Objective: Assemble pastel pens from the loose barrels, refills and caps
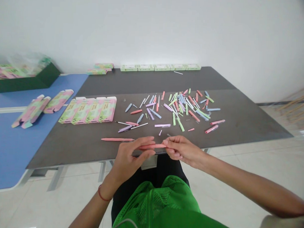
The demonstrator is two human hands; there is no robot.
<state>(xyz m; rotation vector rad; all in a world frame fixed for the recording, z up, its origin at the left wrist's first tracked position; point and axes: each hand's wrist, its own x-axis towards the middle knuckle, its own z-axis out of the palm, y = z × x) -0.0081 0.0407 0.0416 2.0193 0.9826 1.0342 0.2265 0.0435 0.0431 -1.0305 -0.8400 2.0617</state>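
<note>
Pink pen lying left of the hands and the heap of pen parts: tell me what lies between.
Head view: a lilac barrel and a pink barrel lie there on the dark tabletop.

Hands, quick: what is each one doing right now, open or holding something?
Left hand: closed, pinching a pink pen.
Right hand: closed, gripping the other end of the same pen.

Left hand (130, 158) and right hand (183, 150) pinch a pink pen barrel (152, 146) between their fingertips, above the near edge of a dark grey table (241, 122). A complete pink pen (117, 139) lies just beside the left hand. Loose pastel pen parts (179, 110) lie scattered beyond. Flattened pink-and-green cardboard boxes (87, 110) lie joined at left.
</note>
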